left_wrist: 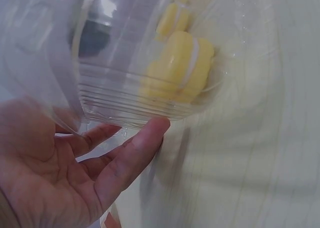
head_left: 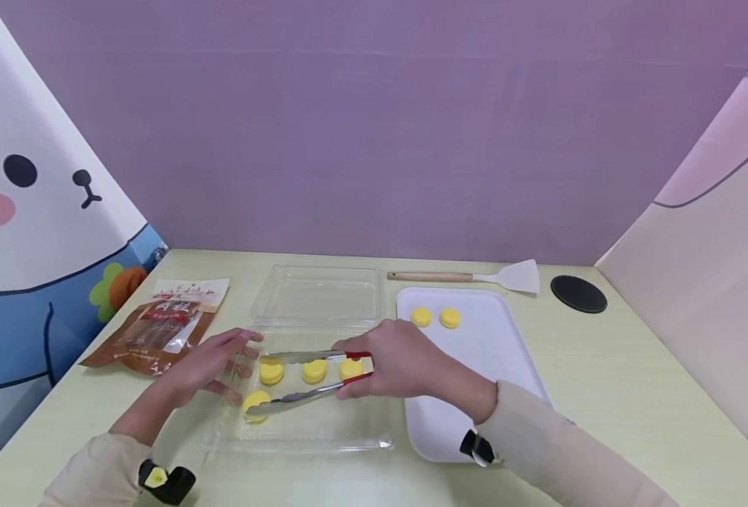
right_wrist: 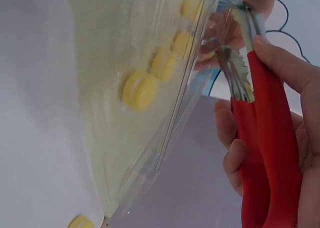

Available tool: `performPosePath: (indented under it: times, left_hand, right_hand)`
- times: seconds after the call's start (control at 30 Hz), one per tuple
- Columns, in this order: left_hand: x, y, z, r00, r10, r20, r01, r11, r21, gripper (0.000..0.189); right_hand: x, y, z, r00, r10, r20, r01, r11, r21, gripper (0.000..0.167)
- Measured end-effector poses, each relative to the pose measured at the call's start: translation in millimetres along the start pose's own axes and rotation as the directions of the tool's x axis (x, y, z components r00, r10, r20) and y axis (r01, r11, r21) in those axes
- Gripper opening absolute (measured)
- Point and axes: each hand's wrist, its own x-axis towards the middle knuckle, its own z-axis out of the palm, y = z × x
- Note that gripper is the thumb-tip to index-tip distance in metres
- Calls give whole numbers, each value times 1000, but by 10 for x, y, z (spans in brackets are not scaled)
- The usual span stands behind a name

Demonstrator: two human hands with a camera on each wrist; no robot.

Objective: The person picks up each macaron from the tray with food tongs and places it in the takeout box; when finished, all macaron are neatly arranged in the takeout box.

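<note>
My right hand [head_left: 399,359] grips metal tongs [right_wrist: 265,138] by their red handles. The tongs' arms are spread apart above a clear hinged plastic box [head_left: 323,433], with nothing visibly pinched between their tips. Three yellow macarons [head_left: 314,371] lie in a row inside the box, and another macaron [head_left: 256,403] sits nearer the front left, partly covered by one tong tip. At the box's left side is my left hand [head_left: 212,362], fingers loosely spread. In the left wrist view its thumb [left_wrist: 145,140] touches the ridged clear wall below a macaron [left_wrist: 182,68] with a white filling.
To the right lies a white tray [head_left: 475,352] bearing two yellow macarons [head_left: 435,317]. A white spatula [head_left: 463,276] with a wooden handle is behind it, and a black disc [head_left: 579,293] lies further right. A brown food packet [head_left: 165,327] is at the left.
</note>
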Motion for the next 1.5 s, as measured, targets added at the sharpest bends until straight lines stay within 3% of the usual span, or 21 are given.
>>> performPosePath:
  times: [0.23, 0.5, 0.9, 1.23, 1.5]
  left_hand:
    - [6, 5, -13, 1000, -6, -5, 6, 1000, 24, 57]
    - [0, 5, -20, 1000, -11, -5, 11, 1000, 17, 58]
    - [23, -22, -10, 1000, -25, 3, 25, 1000, 16, 58]
    - [25, 4, -9, 1000, -26, -5, 26, 999, 36, 60]
    - [29, 2, -11, 1000, -25, -7, 26, 999, 28, 59]
  right_hand:
    - [-172, 168, -94, 998, 16, -56, -11, 996, 88, 56]
    - [-386, 346, -178, 987, 106, -121, -90, 987, 133, 61]
    - [-766, 719, -293, 945, 231, -233, -215, 972, 92, 65]
    - [-1137, 1020, -375, 894, 385, -230, -369, 923, 110, 67]
    - [-1362, 1258, -346, 878, 412, -244, -400, 911, 99, 64]
